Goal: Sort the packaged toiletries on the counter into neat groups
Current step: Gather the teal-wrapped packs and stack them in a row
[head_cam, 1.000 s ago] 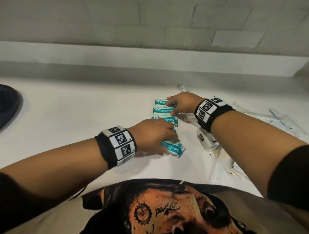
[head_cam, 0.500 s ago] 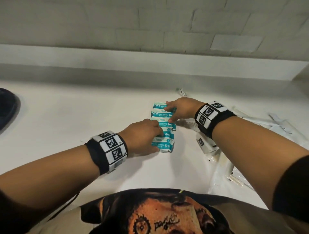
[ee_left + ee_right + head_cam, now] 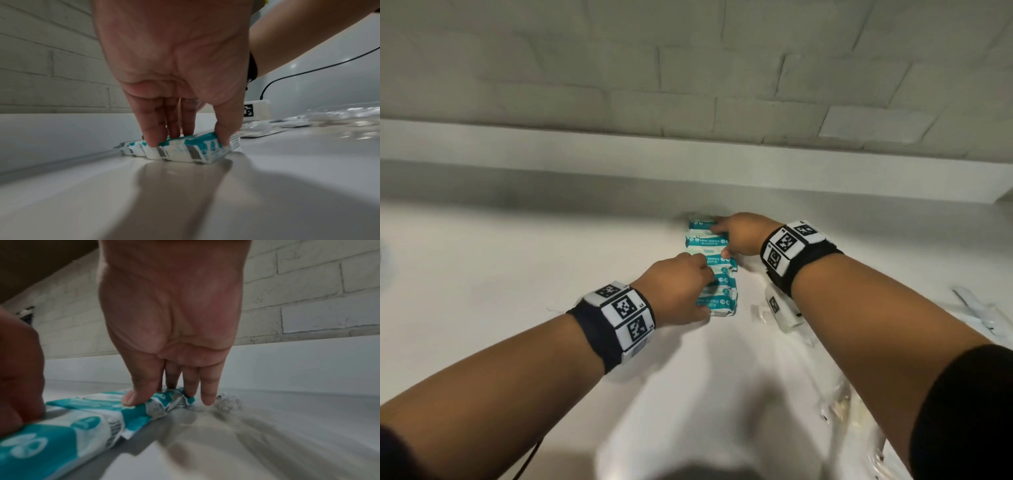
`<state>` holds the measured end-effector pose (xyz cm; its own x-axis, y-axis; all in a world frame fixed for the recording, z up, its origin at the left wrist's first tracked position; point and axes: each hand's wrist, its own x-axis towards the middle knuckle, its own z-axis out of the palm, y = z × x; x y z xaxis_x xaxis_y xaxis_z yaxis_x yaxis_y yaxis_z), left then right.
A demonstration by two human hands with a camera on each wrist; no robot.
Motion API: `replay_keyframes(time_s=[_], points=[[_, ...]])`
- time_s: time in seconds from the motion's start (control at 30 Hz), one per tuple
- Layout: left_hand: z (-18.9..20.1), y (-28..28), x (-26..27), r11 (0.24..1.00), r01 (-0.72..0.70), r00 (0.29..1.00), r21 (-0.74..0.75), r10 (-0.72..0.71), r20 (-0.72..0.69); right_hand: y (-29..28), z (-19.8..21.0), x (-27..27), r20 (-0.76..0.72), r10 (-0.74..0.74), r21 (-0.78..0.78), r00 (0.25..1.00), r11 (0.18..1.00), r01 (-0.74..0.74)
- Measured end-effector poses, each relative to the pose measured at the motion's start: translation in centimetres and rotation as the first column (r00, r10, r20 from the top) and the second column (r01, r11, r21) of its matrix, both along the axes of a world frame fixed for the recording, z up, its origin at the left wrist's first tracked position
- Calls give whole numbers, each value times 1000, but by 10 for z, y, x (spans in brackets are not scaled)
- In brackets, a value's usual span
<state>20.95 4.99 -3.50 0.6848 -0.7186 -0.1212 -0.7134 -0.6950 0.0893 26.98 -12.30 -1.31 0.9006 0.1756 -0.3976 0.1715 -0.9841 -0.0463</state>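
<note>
Several teal-and-white wipe packs (image 3: 710, 241) lie in a row on the white counter (image 3: 517, 274), running from near me toward the back wall. My left hand (image 3: 688, 291) is at the near end of the row. In the left wrist view the left hand (image 3: 189, 139) pinches the nearest packs (image 3: 185, 149) between thumb and fingers. My right hand (image 3: 736, 236) is at the far end; in the right wrist view its thumb (image 3: 129, 398) lies on a pack (image 3: 144, 408) and its fingers come down over the row's end.
Clear-wrapped small items (image 3: 784, 315) lie just right of the row, under my right forearm. More long white packets (image 3: 976, 308) and clear bags (image 3: 842, 407) lie further right. A low backsplash ledge (image 3: 585, 181) runs behind the row. A crumpled wrapper (image 3: 228, 400) sits by my little finger.
The nearest pack, skewed a second ago, now lies in line with the others. Both hands have pressed the row tighter and slid it toward the back wall.
</note>
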Motion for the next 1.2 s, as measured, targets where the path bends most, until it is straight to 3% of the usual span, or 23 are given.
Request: replay_keyframes(time_s=[0.3, 0.5, 0.6, 0.67, 0.77, 0.83, 0.87, 0.9, 0.93, 0.97, 1.0, 1.03, 1.1, 1.2], points=[[-4, -14, 89, 999, -38, 999, -20, 38, 8, -9, 0, 83, 33, -63, -15, 997, 998, 64], [-8, -20, 118, 998, -4, 1000, -57, 5, 16, -19, -9, 107, 55, -152, 111, 987, 983, 145], [-6, -16, 125, 998, 31, 999, -55, -32, -22, -27, -11, 102, 42, -277, 239, 960, 936, 259], [3, -15, 131, 981, -47, 986, -188, 16, -165, -35, -7, 98, 76, -418, 397, 905, 845, 357], [13, -21, 153, 823, -436, 848, -364, 239, -473, -47, -11, 99, -23, -603, 630, 797, 610, 480], [8, -25, 171, 627, -689, 646, -363, 306, -699, -47, -16, 97, -222, -642, 768, 733, 348, 538], [3, -27, 179, 487, -802, 517, -346, 275, -811, -46, -16, 94, -235, -666, 792, 708, 292, 537], [0, -31, 184, 354, -879, 409, -320, 214, -887, -46, -21, 96, -310, -675, 821, 670, 165, 547], [-4, -34, 189, 255, -917, 352, -307, 152, -924, -44, -24, 95, -340, -657, 833, 673, 122, 540], [-6, -38, 192, 191, -931, 333, -311, 93, -938, -39, -24, 95, -432, -623, 834, 652, -2, 551], [-9, -41, 195, 156, -941, 312, -301, 51, -949, -36, -25, 95, -519, -569, 821, 638, -124, 557], [-10, -46, 198, 149, -949, 280, -279, -11, -960, -32, -24, 94, -564, -525, 806, 637, -186, 561], [-14, -52, 199, 173, -954, 228, -244, -109, -968, -25, -21, 93, -604, -468, 789, 645, -242, 564], [-20, -53, 201, 153, -963, 209, -224, -109, -972, -22, -21, 93, -605, -439, 791, 664, -241, 562]])
